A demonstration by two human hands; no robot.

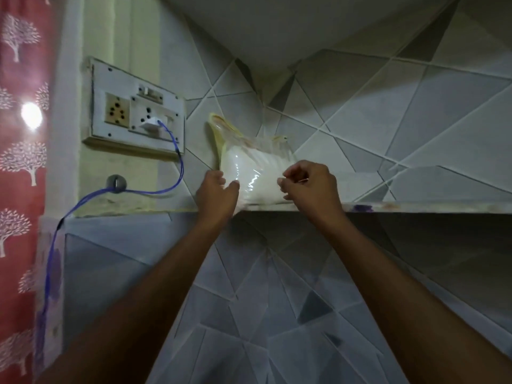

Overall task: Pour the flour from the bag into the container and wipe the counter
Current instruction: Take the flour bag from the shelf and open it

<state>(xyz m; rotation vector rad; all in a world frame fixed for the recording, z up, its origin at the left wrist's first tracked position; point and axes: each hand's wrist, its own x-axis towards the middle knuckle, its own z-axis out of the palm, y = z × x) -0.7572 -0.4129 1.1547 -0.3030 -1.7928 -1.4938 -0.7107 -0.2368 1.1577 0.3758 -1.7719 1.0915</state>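
The flour bag [253, 173] is seen on the shelf [415, 207], lying between both hands; left hand [217, 194] fingers are spread against its side, right hand [311, 184] fingers curled, seemingly pinching its plastic

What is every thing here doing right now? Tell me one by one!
flour bag: standing on the shelf, top loosely open, about half full.
left hand: touching the bag's left side.
right hand: fingers curled at the bag's right side.
white plug: plugged into the socket.
shelf: holding the bag.
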